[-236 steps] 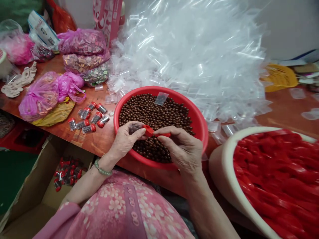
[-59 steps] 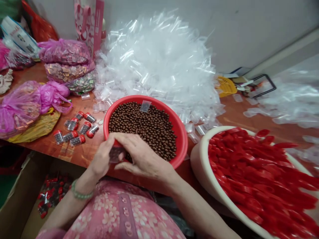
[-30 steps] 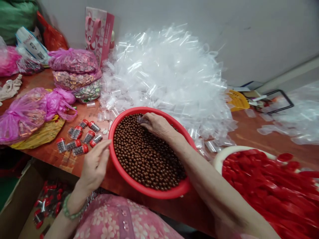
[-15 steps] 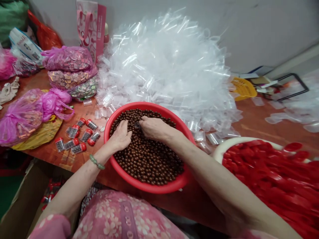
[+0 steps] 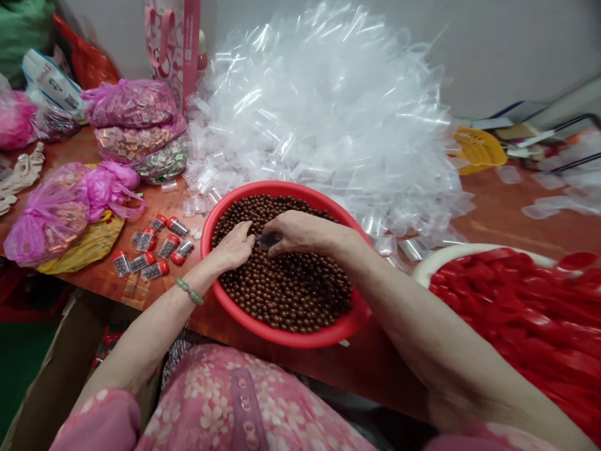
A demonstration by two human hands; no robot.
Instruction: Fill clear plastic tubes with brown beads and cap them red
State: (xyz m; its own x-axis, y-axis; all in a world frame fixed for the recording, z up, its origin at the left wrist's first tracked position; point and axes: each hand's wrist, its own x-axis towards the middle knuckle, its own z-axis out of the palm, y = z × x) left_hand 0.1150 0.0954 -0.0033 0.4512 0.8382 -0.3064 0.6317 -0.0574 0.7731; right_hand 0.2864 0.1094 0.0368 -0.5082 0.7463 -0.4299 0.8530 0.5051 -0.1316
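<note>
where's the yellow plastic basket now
Head view, upper right: the yellow perforated plastic basket sits at the right edge of the tall heap of clear plastic pieces.

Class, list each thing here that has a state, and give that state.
Red basin: filled with brown balls
Small clear container: in the right hand's grip
Left hand: fingers on the balls
Red-capped containers: filled, capped, lying down
Cream tub: heaped with red pieces
Front pink bag: tied
Cardboard box: open

Red basin (image 5: 291,340) opens upward; forearms (image 5: 399,300) cross its rim; clear plastic pieces (image 5: 328,113) crowd behind.
</note>
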